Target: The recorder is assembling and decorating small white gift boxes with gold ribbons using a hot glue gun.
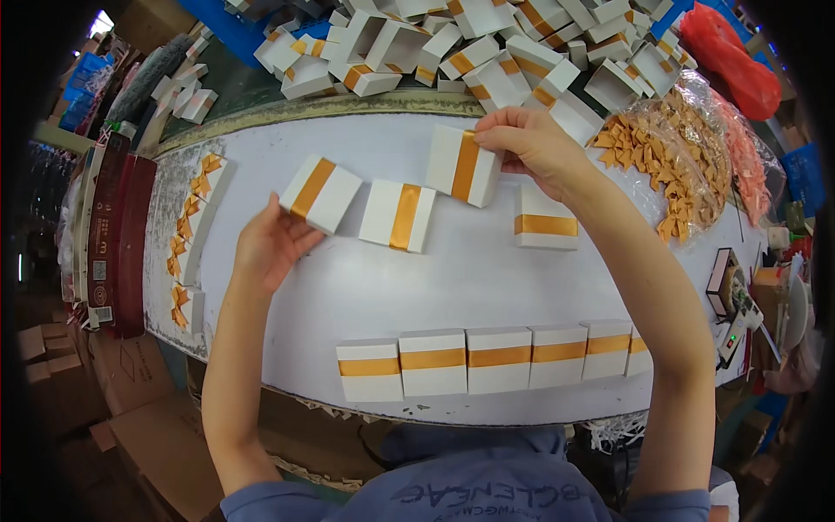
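Note:
My right hand (535, 150) pinches a white gift box (444, 157) with a gold ribbon band by its right edge, thumb on top. Farther left, my left hand (274, 239) grips a similar tilted box (341, 196) at its left side, the fingers partly hidden beneath it. Between these two lies a third banded box (378, 213), with neither hand on it. Another box (546, 230) lies below my right wrist, partly covered by the forearm. Along the near table edge, several banded boxes (432, 383) stand side by side; my right forearm hides part of the last one.
A big heap of white boxes (383, 43) fills the back. Gold bows (687, 165) spill from a clear plastic bag at the right. Boxes topped with gold bows (193, 309) line the white table's (296, 300) left edge, beside a dark red stack (130, 244).

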Motion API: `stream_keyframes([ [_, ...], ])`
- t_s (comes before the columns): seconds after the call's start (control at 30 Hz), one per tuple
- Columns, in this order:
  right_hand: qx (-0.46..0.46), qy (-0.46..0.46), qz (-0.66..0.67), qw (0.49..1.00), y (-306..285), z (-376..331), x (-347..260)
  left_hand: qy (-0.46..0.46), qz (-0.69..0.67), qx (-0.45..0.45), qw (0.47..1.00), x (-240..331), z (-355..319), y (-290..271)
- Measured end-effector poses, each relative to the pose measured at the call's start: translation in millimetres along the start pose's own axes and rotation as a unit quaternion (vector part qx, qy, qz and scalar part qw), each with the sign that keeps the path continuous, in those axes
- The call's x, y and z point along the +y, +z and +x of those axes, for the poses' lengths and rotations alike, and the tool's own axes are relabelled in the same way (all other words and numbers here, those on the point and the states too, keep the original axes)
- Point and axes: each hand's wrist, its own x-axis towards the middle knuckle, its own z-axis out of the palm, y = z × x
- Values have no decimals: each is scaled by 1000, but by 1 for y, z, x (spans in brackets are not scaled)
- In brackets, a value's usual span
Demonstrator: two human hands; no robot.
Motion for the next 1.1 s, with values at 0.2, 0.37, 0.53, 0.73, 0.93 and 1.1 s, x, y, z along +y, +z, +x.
stream_keyframes([
  [0.2,-5,-21,-153,988,9,17,9,287,525,153,787,0,4,-29],
  [0.37,-40,-143,-336,930,8,27,14,170,608,-21,775,2,-4,23],
  [0.53,-99,-143,-341,924,12,14,11,151,592,-106,785,22,-10,5],
  [0.73,-169,-87,-354,916,23,-2,6,162,719,-152,659,23,-21,8],
  [0.93,-109,-263,-392,875,27,-28,13,199,786,-153,565,25,-23,18],
  [1.1,-94,-337,-472,809,20,-49,14,338,780,-248,465,17,-21,55],
])
